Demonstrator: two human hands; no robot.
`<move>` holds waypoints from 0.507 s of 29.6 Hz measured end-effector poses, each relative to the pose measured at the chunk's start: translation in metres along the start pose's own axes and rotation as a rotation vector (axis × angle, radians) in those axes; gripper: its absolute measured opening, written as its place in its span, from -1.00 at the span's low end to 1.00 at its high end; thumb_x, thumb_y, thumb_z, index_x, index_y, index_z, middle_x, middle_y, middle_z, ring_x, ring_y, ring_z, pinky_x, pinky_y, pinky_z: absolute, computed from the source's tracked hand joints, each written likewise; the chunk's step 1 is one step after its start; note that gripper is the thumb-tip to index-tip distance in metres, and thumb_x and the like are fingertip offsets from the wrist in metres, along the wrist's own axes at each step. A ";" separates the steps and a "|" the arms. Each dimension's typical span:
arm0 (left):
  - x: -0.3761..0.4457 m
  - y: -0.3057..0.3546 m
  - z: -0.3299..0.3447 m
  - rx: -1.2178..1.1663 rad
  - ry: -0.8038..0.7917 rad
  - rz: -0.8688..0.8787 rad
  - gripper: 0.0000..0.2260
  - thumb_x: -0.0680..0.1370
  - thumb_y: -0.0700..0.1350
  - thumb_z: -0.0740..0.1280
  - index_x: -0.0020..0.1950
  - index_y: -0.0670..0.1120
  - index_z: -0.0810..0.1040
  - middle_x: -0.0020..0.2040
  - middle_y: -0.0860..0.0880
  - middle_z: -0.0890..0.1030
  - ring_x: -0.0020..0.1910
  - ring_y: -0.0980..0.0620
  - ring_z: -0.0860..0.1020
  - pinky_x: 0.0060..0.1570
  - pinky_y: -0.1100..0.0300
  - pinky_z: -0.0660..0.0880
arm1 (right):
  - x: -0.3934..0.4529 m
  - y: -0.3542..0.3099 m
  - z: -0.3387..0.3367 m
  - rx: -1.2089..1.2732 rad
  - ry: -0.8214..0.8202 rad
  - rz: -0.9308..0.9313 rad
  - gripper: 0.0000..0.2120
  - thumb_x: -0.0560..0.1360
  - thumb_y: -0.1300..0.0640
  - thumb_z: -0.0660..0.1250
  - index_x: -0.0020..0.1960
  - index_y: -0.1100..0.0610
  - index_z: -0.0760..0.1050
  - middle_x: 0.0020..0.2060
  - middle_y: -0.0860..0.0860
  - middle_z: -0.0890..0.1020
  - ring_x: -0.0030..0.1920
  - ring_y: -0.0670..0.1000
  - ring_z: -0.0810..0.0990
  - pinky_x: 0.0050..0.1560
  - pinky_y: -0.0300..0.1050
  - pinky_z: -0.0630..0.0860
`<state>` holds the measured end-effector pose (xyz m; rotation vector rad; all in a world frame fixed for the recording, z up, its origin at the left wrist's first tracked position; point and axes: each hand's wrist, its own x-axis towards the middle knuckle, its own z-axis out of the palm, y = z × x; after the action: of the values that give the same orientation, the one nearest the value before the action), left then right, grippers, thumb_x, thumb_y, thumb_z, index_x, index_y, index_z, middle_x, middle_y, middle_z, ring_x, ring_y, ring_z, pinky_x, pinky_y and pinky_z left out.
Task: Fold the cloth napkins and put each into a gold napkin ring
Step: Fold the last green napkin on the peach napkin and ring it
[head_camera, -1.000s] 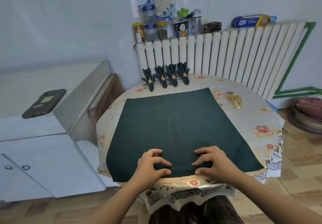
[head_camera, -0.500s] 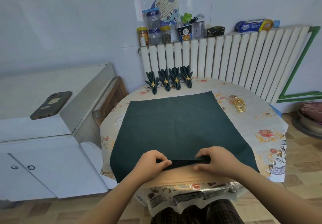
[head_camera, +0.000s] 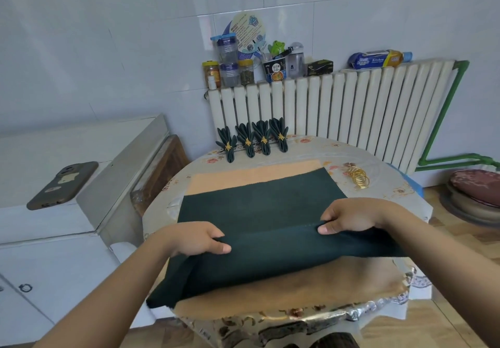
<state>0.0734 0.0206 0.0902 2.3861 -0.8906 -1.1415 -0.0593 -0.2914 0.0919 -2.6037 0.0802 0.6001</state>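
Your left hand [head_camera: 193, 240] pinches a raised pleat of the dark green napkin [head_camera: 259, 212], thumb on top and fingers curled beneath, so the fold keeps its line. The cloth, matte and soft, lies mid-table over a tan cloth [head_camera: 254, 175] on the glossy floral table cover [head_camera: 389, 193]. Your right hand [head_camera: 349, 216] grips the same ridge likewise. Four finished napkins [head_camera: 253, 140] stand at the far edge; thin gold rings [head_camera: 358, 177] wait at the right.

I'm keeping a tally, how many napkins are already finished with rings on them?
4, in a row at the table's far edge by the radiator: first, second, third, fourth.
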 end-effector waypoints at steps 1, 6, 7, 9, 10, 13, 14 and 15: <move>0.005 -0.001 -0.002 0.029 -0.001 -0.026 -0.75 0.60 0.03 0.25 0.16 -0.05 0.59 0.08 0.05 0.65 0.07 0.05 0.60 0.25 0.06 0.45 | 0.003 -0.002 -0.001 0.004 -0.010 0.010 -0.69 0.56 -0.09 0.23 -0.29 0.02 0.50 -0.38 -0.11 0.53 -0.36 -0.11 0.45 -0.17 -0.22 0.35; 0.050 -0.001 -0.021 0.358 0.239 -0.132 -0.78 0.59 -0.01 0.27 0.08 -0.13 0.57 -0.11 0.03 0.55 -0.07 0.03 0.52 0.03 0.14 0.44 | 0.049 0.004 -0.012 -0.186 0.245 0.087 -0.83 0.54 -0.02 0.28 -0.12 0.06 0.52 -0.21 -0.05 0.56 -0.15 -0.04 0.51 -0.12 -0.18 0.40; 0.060 0.000 -0.023 0.370 0.314 -0.160 -0.81 0.58 -0.02 0.28 0.05 -0.12 0.58 -0.13 0.02 0.53 -0.08 0.02 0.51 -0.01 0.14 0.43 | 0.063 0.007 -0.012 -0.216 0.326 0.132 -0.85 0.53 -0.02 0.29 -0.06 0.05 0.54 -0.12 -0.03 0.59 -0.07 0.00 0.53 -0.06 -0.15 0.43; 0.087 -0.004 -0.030 0.341 0.459 -0.216 -0.81 0.57 -0.03 0.29 0.11 -0.07 0.59 -0.02 0.01 0.58 -0.01 0.01 0.54 0.06 0.12 0.47 | 0.097 0.012 -0.014 -0.284 0.443 0.194 -0.84 0.54 -0.03 0.27 0.02 0.01 0.55 -0.01 -0.02 0.60 0.04 0.04 0.55 -0.01 -0.12 0.41; 0.093 -0.004 -0.026 0.316 0.519 -0.240 -0.80 0.57 -0.04 0.29 0.15 -0.04 0.58 0.04 0.00 0.59 0.03 0.00 0.55 0.08 0.10 0.49 | 0.103 0.014 -0.009 -0.324 0.473 0.222 -0.84 0.55 -0.03 0.25 0.04 0.00 0.54 0.01 -0.03 0.61 0.06 0.04 0.54 0.02 -0.11 0.39; 0.120 -0.010 -0.031 0.323 0.643 -0.292 -0.82 0.58 -0.05 0.27 0.15 -0.02 0.55 0.07 -0.01 0.60 0.04 0.00 0.56 0.07 0.11 0.50 | 0.139 0.022 -0.009 -0.417 0.550 0.257 -0.81 0.58 -0.01 0.18 0.08 0.00 0.52 0.03 -0.02 0.60 0.08 0.04 0.52 0.10 -0.10 0.32; 0.142 -0.018 -0.044 0.327 0.679 -0.297 -0.83 0.59 -0.07 0.25 0.14 -0.03 0.56 0.05 -0.02 0.60 0.03 -0.01 0.56 0.08 0.11 0.49 | 0.171 0.028 -0.017 -0.433 0.579 0.246 -0.79 0.59 -0.01 0.17 0.10 0.01 0.52 0.04 -0.01 0.60 0.09 0.04 0.50 0.11 -0.11 0.31; 0.147 -0.020 -0.044 0.328 0.691 -0.296 -0.83 0.60 -0.08 0.24 0.13 -0.04 0.56 0.04 -0.02 0.60 0.04 -0.01 0.55 0.09 0.11 0.47 | 0.178 0.032 -0.015 -0.440 0.601 0.249 -0.78 0.60 -0.01 0.15 0.11 0.01 0.52 0.04 -0.01 0.59 0.11 0.04 0.48 0.11 -0.11 0.30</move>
<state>0.1860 -0.0609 0.0227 2.9441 -0.5183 -0.1845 0.1029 -0.3182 0.0141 -3.1439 0.5204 -0.1312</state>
